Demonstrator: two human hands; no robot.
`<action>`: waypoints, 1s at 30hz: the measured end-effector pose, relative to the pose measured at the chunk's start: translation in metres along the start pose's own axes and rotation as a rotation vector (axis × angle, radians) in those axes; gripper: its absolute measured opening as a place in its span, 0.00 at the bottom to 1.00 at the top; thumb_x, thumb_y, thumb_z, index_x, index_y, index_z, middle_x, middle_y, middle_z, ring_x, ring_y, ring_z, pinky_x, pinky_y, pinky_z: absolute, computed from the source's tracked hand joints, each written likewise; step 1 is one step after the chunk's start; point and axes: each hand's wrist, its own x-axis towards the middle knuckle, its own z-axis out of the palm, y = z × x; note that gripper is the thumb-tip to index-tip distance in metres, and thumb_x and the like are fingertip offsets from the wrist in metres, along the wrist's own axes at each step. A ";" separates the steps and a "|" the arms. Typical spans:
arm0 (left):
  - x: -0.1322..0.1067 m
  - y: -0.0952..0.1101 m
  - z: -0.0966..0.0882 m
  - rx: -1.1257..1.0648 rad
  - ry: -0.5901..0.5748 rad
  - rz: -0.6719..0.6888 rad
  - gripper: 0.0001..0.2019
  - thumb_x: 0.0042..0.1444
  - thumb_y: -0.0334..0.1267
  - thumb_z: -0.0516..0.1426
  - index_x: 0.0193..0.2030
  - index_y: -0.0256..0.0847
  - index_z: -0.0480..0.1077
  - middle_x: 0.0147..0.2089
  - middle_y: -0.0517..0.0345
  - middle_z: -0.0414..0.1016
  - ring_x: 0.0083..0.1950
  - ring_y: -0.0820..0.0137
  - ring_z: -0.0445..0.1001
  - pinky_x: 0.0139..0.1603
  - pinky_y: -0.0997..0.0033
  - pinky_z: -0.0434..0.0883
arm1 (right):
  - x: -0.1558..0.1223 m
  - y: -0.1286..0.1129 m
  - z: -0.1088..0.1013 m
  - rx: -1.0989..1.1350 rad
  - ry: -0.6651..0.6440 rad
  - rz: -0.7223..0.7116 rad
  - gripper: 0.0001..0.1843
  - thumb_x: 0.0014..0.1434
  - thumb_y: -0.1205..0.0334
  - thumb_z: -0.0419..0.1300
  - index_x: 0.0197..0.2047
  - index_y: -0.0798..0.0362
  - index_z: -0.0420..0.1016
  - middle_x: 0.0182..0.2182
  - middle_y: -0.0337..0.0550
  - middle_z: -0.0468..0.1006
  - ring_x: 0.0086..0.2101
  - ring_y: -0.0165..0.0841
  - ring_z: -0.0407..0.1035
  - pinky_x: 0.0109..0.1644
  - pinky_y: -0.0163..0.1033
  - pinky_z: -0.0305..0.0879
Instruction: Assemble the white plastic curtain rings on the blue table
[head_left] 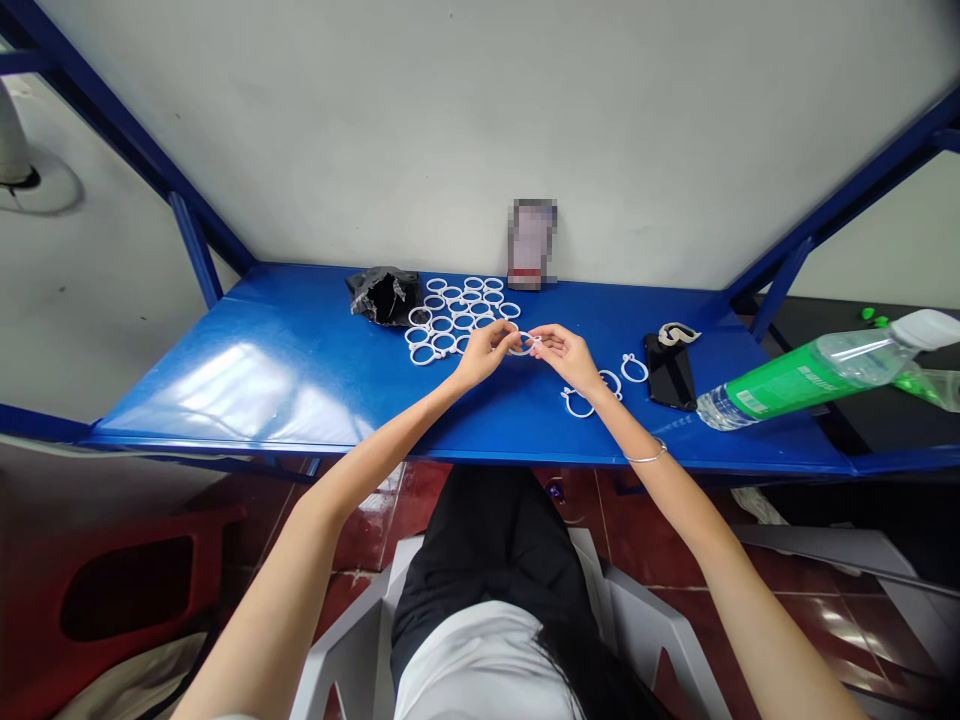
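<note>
Between my two hands I hold a white plastic ring (523, 350) just above the blue table. My left hand (486, 355) pinches its left side, and my right hand (562, 352) grips the right side near a small clasp-like end. Beyond and left of my left hand, several white rings (442, 324) lie close together in rows. A few more rings (634, 369), some with a gap in the loop, lie loose by my right forearm, which partly covers them. Whether the held ring's clasp is closed is too small to tell.
A torn black plastic bag (367, 300) sits at the back left of the blue table (300, 350). A blurred upright phone-like object (531, 245) leans on the wall. On the right are a black phone (670, 372), a white object (679, 333) and a green-labelled bottle (802, 380).
</note>
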 end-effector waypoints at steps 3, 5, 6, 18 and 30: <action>0.000 0.001 0.000 -0.087 0.028 -0.060 0.23 0.60 0.59 0.56 0.37 0.37 0.67 0.32 0.55 0.77 0.33 0.70 0.78 0.34 0.72 0.75 | -0.002 -0.002 0.002 -0.012 -0.006 -0.026 0.20 0.54 0.46 0.67 0.45 0.50 0.75 0.38 0.44 0.81 0.40 0.36 0.78 0.47 0.43 0.77; 0.001 0.001 -0.001 -0.139 0.027 -0.089 0.23 0.59 0.60 0.57 0.36 0.37 0.67 0.29 0.56 0.76 0.30 0.71 0.77 0.31 0.73 0.74 | -0.003 -0.003 0.003 -0.013 -0.005 -0.034 0.21 0.53 0.46 0.67 0.45 0.50 0.75 0.39 0.44 0.81 0.41 0.36 0.78 0.48 0.43 0.77; 0.001 0.001 -0.001 -0.166 0.021 -0.104 0.23 0.58 0.60 0.57 0.36 0.37 0.67 0.29 0.57 0.76 0.28 0.72 0.77 0.30 0.73 0.74 | -0.003 -0.003 0.003 -0.012 -0.003 -0.037 0.21 0.53 0.46 0.67 0.45 0.50 0.75 0.39 0.44 0.82 0.41 0.36 0.78 0.48 0.43 0.77; -0.001 0.004 0.002 -0.145 0.019 -0.114 0.22 0.60 0.58 0.56 0.42 0.37 0.68 0.28 0.60 0.75 0.25 0.73 0.76 0.29 0.75 0.73 | -0.003 -0.006 0.003 -0.011 0.098 -0.057 0.20 0.55 0.43 0.66 0.42 0.49 0.77 0.37 0.43 0.83 0.37 0.37 0.78 0.48 0.45 0.76; -0.006 0.006 0.004 0.278 -0.016 0.089 0.27 0.57 0.52 0.61 0.58 0.39 0.67 0.41 0.54 0.77 0.32 0.73 0.74 0.37 0.72 0.74 | -0.003 -0.006 0.003 -0.045 0.163 -0.066 0.19 0.55 0.41 0.65 0.38 0.49 0.78 0.31 0.41 0.82 0.33 0.36 0.77 0.43 0.44 0.76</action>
